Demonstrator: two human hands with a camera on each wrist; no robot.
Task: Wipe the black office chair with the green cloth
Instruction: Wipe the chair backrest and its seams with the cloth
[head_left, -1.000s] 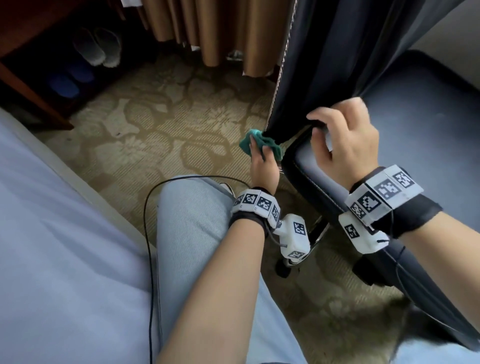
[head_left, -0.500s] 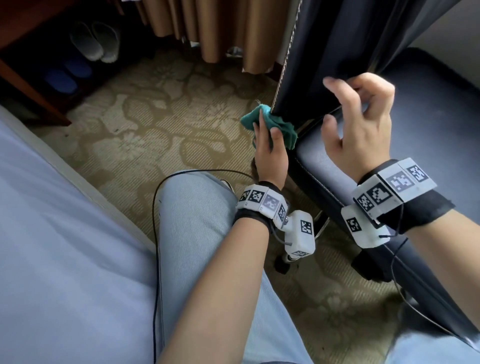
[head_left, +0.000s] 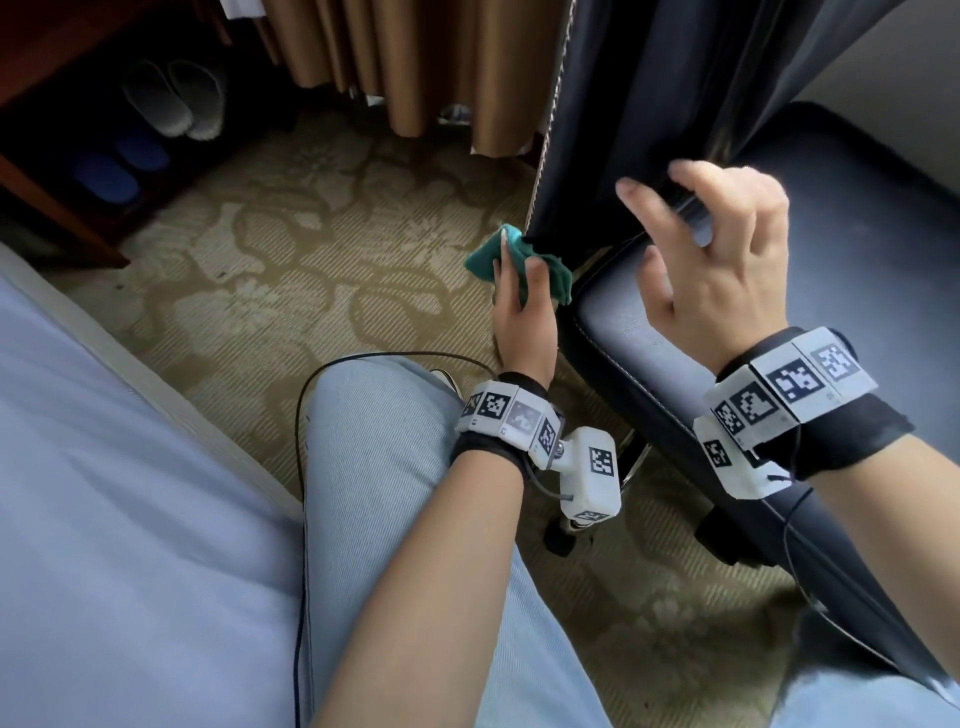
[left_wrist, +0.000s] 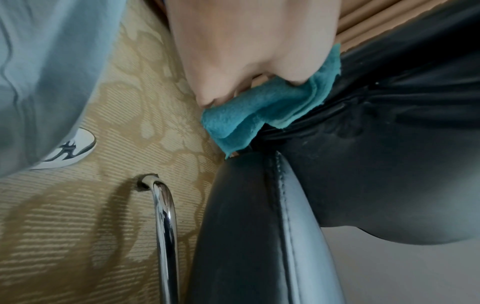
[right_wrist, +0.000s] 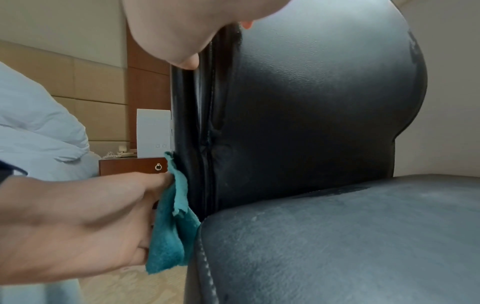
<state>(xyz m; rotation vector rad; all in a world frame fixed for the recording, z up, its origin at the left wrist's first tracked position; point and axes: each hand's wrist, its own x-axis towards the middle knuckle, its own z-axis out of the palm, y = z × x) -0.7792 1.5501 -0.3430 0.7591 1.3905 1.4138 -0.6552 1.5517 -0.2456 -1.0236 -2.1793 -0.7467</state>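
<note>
The black office chair (head_left: 857, 234) stands on the right, its backrest (head_left: 649, 104) upright above the seat. My left hand (head_left: 519, 270) grips the folded green cloth (head_left: 480, 260) and presses it against the backrest's lower left edge, just above the seat corner. The left wrist view shows the cloth (left_wrist: 259, 111) wedged between my fingers and the black leather. In the right wrist view the cloth (right_wrist: 168, 236) hangs beside the seat's stitched edge. My right hand (head_left: 675, 218) hovers over the seat-and-backrest joint with fingers spread, holding nothing.
A bed (head_left: 104, 519) fills the left side, and my leg in light jeans (head_left: 374, 467) is between it and the chair. A black cable (head_left: 301, 415) loops over the patterned carpet. A chrome chair leg (left_wrist: 163, 226), tan curtains (head_left: 415, 62) and slippers (head_left: 176, 98) lie around.
My right hand has let go of the backrest's lower edge, lifted a little and spread its fingers. The left hand has stayed at the backrest's lower corner, rubbing slightly up and down with the cloth.
</note>
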